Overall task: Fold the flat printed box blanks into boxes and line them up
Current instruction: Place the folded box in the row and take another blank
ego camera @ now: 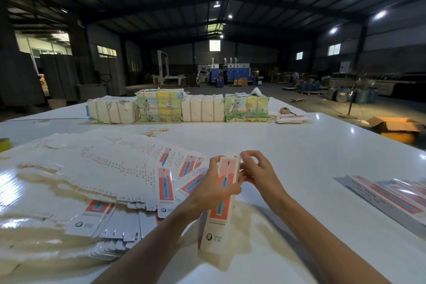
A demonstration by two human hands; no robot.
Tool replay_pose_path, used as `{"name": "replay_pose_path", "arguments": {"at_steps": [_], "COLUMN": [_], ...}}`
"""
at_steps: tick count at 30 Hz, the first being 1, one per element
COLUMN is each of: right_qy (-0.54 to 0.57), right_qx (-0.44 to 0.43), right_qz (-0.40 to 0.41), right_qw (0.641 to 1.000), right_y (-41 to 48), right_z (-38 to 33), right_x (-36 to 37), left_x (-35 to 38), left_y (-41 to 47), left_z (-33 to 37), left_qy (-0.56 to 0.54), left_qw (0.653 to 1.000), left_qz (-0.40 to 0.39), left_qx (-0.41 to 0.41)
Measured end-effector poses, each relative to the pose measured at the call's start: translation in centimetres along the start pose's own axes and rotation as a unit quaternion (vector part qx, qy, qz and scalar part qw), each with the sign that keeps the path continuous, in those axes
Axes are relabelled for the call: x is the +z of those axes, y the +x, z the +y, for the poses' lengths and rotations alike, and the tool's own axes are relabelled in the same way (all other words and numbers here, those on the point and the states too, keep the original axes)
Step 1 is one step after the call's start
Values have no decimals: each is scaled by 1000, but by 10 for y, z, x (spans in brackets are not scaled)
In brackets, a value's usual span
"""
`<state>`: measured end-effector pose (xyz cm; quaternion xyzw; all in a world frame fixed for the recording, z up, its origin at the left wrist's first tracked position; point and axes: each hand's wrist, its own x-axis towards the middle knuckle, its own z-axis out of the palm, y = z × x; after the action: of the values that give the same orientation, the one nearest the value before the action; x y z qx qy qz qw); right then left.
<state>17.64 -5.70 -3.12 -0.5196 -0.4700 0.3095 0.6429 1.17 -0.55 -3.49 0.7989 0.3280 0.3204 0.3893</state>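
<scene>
Our left hand (216, 188) grips a box (221, 212); our right hand (258, 173) pinches its flap (232, 155). Left of them many blanks (92, 168) remain, rightward few boxes (391, 196)

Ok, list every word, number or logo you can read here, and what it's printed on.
"X-S1", roughly, beside a round tooth logo: low on the box held by the left hand and right hand.
Flat blanks: small print, too blurred to read.
Wrapped bundles: red print, too small to read.
</scene>
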Motion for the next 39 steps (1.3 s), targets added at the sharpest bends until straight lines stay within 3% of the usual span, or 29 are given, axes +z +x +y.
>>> {"name": "replay_pose_path", "arguments": {"at_steps": [4,13,17,20,27,39], "right_qy": [-2,-116,-44,-46,-20,23], "right_qx": [18,-107,-75,-56,-6,34], "right_qz": [17,16,-3,14,16,-26], "right_qw": [1000,987,996,997,1000,999], "right_y": [6,3,0,-2,2,7], "right_z": [5,3,-6,-8,-5,-8], "right_x": [-9,-9,-7,-6,-8,-19], "left_x": [1,3,-1,0,-1,0], "left_y": [-2,2,1,-3,-1,4], "left_z": [2,-4,0,2,0,-8], "left_qy": [29,43,52,101,103,31], "left_qw": [999,999,999,995,995,999], "left_qz": [-21,-9,5,-3,-1,-21], "left_qx": [5,-6,-4,0,-3,18]}}
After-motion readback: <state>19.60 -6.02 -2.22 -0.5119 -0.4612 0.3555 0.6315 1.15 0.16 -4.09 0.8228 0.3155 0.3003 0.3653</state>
